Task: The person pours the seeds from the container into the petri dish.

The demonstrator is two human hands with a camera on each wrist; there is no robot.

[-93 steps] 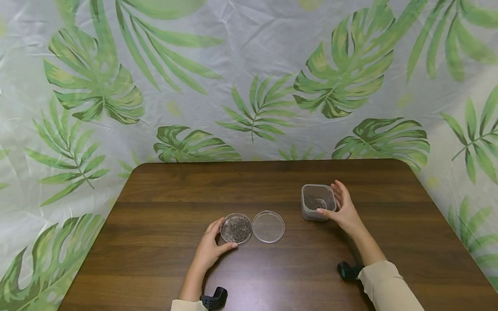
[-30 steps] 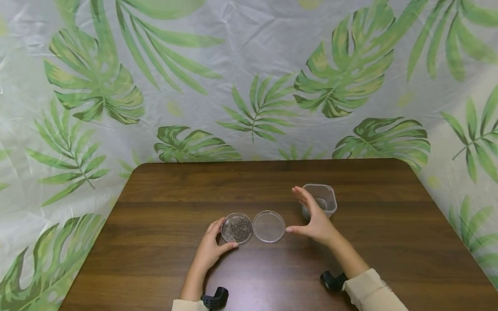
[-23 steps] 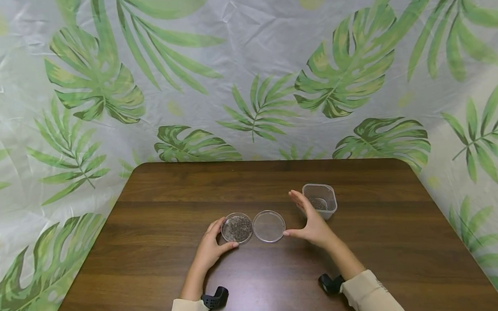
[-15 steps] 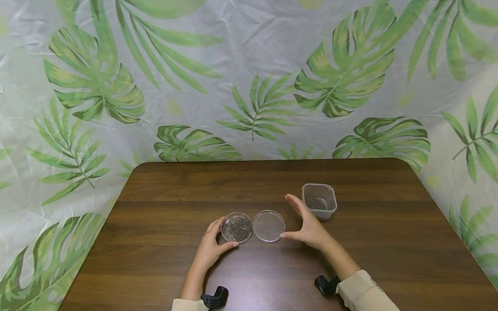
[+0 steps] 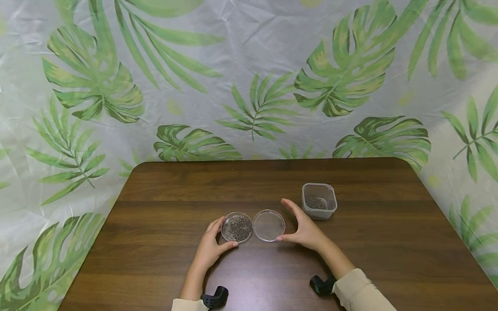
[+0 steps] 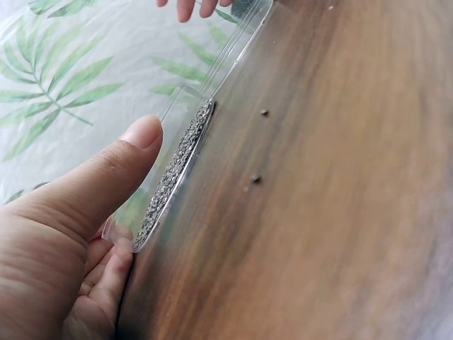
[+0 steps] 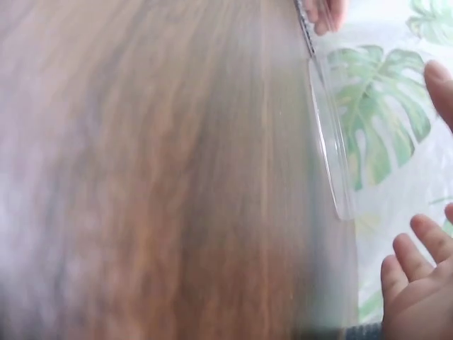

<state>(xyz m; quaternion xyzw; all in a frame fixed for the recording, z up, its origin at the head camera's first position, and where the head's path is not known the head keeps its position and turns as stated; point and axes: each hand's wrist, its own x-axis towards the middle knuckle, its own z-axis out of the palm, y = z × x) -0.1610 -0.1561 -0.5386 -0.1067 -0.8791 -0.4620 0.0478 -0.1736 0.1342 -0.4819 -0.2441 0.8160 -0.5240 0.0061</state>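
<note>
A clear petri dish (image 5: pixel 237 229) with a layer of small dark grains (image 6: pixel 173 173) lies on the table. My left hand (image 5: pixel 208 249) holds it by the side, thumb at the near rim and fingers round the far left. Right of it, edge to edge in the head view, is a second round clear dish or lid (image 5: pixel 269 225), with nothing in it. My right hand (image 5: pixel 307 231) is just right of this piece, thumb by its near right rim. In the right wrist view its fingers (image 7: pixel 407 258) are spread and hold nothing.
A square clear plastic tub (image 5: pixel 319 212) with some dark grains at the bottom stands behind the right hand. Two loose grains (image 6: pixel 255 179) lie on the wooden table (image 5: pixel 172 190). A leaf-patterned curtain (image 5: pixel 254 59) hangs beyond the table's far edge.
The right hand let go of the tub and moved left and nearer, over to the right side of the clear lid-like piece. The left hand stays on the grain-filled dish.
</note>
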